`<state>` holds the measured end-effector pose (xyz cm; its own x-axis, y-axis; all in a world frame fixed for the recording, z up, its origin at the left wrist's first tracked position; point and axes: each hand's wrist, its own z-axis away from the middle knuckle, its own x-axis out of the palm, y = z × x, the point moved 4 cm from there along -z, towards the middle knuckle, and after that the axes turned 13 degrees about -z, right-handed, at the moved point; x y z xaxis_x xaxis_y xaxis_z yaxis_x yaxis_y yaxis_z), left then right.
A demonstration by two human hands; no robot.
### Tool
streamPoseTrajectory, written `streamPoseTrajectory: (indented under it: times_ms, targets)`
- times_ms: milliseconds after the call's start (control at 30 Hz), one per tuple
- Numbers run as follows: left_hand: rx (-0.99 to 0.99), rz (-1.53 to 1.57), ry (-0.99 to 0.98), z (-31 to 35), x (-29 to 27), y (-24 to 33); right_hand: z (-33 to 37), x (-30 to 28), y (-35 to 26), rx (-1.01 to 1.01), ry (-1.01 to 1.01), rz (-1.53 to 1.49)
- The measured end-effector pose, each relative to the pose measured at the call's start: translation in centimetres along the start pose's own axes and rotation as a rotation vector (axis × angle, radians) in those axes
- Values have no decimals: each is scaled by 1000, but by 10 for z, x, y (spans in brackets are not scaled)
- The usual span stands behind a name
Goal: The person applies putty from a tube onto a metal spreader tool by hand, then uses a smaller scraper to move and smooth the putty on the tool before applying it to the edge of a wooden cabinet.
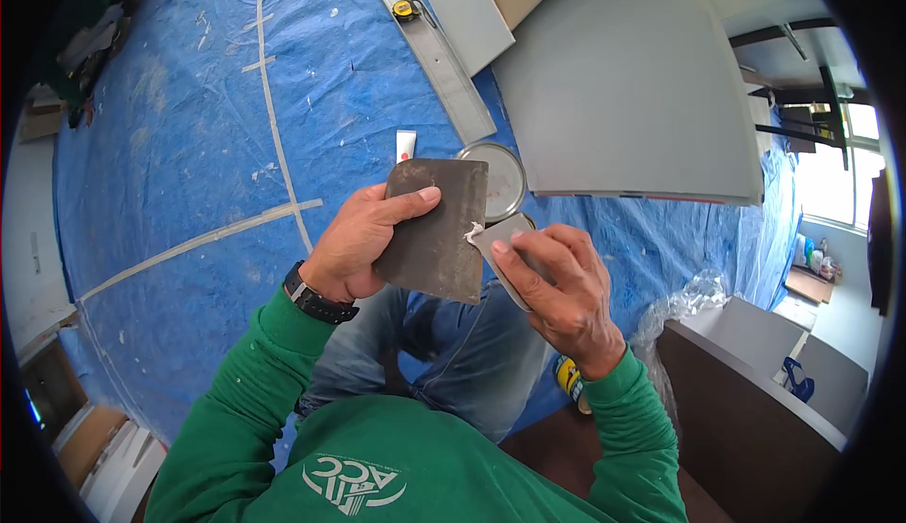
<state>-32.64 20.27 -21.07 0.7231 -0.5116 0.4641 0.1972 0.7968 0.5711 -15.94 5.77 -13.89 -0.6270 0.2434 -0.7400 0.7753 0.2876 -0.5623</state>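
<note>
My left hand point(363, 240) is closed on a dark, worn flat plate point(437, 240), thumb on top and fingers underneath. In my right hand point(566, 287) is a smaller light-grey flat scraper point(502, 257), pinched between thumb and fingers. A corner of the scraper meets the plate's right edge, where a dab of white paste point(474, 233) sits. Just beyond the plate, a round metal lid or can point(510, 183) is partly covered by it. A white tube point(406, 143) with a red spot lies behind the plate.
Blue sheeting point(179, 145) with tape lines covers the floor. A long metal straightedge point(434, 60) bears a yellow tape measure point(407, 9). Large grey panels point(632, 89) lie at far right. A brown-sided box point(746, 410) stands near right, beside clear plastic point(670, 320). A yellow can point(569, 378) is by my leg.
</note>
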Motion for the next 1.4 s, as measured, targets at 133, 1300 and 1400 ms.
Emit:
streamPoseTrajectory:
  times_ms: [133,1300,1400]
  targets:
    - [-74,4,29,51,50,34,-13,-73,-36,34,-53,27]
    - [-222,-396,-379,278,599,153,136,-596,-273,337,369,222]
    - [-195,-485,-431,267,655,147,170,-647,-265,399,394,271]
